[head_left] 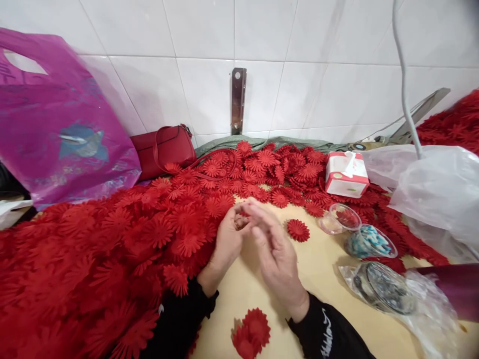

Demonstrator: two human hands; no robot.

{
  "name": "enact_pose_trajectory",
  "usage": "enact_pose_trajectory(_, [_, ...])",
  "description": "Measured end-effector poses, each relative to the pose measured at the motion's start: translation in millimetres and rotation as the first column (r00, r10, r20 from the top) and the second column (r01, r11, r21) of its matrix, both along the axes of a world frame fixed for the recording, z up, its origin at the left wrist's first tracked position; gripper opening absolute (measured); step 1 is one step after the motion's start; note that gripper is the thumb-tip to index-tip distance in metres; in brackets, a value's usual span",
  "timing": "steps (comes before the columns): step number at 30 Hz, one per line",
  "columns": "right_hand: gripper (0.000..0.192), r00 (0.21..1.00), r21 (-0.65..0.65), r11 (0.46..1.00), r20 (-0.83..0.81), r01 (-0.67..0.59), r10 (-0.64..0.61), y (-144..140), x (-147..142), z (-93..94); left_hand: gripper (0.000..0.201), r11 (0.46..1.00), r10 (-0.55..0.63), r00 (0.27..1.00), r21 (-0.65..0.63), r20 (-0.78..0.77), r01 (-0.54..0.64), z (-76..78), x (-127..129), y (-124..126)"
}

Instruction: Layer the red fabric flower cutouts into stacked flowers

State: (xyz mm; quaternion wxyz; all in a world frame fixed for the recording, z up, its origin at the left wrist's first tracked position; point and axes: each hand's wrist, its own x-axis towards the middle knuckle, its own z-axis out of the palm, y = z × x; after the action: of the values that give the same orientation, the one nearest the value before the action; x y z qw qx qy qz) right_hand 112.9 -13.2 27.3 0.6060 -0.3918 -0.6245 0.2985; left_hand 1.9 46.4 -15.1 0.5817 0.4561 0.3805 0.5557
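Note:
My left hand (231, 235) is curled above the pale tabletop (273, 319), its thumb and forefinger closed in a pinch. A bit of red shows by those fingertips, but what they hold I cannot make out. My right hand (277, 252) is beside it, fingers stretched out and thumb apart. Its fingertips meet the left ones and are slightly blurred. Just right of the hands lies a red fabric flower (298, 230). Nearer to me, between my sleeves, more red flowers (256, 326) overlap on the table.
Red flowers (123, 234) are heaped along the left and back. A purple bag (33, 119) and red handbag (164, 149) stand left. At right are a tissue pack (346, 182), a clear cup (329, 222), a tub of blue-white pieces (370, 242) and a round container (389, 286) on plastic.

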Motion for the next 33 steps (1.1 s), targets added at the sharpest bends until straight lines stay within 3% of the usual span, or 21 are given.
enact_pose_trajectory(2, [0.03,0.963,-0.019,0.963,-0.009,0.269,-0.269,6.5,8.8,-7.4,0.052,0.998,-0.031,0.999,-0.051,-0.008,0.031,2.1,-1.0,1.0])
enact_pose_trajectory(4, [0.031,0.918,-0.111,0.914,-0.024,0.39,-0.395,13.9,18.3,-14.7,0.049,0.999,-0.019,1.0,-0.05,-0.025,0.017,3.4,-1.8,2.2])
enact_pose_trajectory(7, [0.037,0.949,-0.28,0.923,-0.091,0.265,-0.3,20.2,23.6,-21.8,0.037,0.999,0.023,0.999,0.029,-0.039,-0.022,3.1,-2.4,3.4])
enact_pose_trajectory(10, [0.033,0.964,-0.328,0.937,-0.187,0.122,-0.191,20.9,20.4,-24.5,0.034,0.998,-0.004,0.998,0.057,-0.07,0.008,2.1,-2.1,3.1])
enact_pose_trajectory(17, [0.031,0.952,-0.109,0.946,0.016,0.307,-0.307,20.8,25.3,-22.6,0.02,0.995,-0.073,0.995,0.062,-0.074,0.078,3.8,0.1,-0.6])
enact_pose_trajectory(21, [0.018,0.956,-0.03,0.96,0.102,0.278,-0.274,19.9,27.4,-20.3,0.026,0.995,-0.08,0.996,0.05,-0.027,0.082,4.8,0.6,-1.1])
enact_pose_trajectory(24, [0.014,0.979,-0.085,0.977,0.07,0.195,-0.189,19.5,25.2,-21.0,0.036,0.999,-0.03,0.999,0.029,-0.011,0.03,5.1,1.0,-0.4])
enact_pose_trajectory(28, [0.013,0.99,-0.265,0.961,-0.088,0.083,-0.11,20.6,24.1,-22.4,0.042,1.0,-0.019,1.0,-0.007,0.011,0.019,7.4,1.8,-0.7])
enact_pose_trajectory(33, [0.021,0.918,-0.313,0.914,-0.213,0.259,-0.333,26.2,34.4,-22.3,0.032,0.996,-0.09,0.996,-0.022,0.013,0.09,8.0,1.9,-4.6])
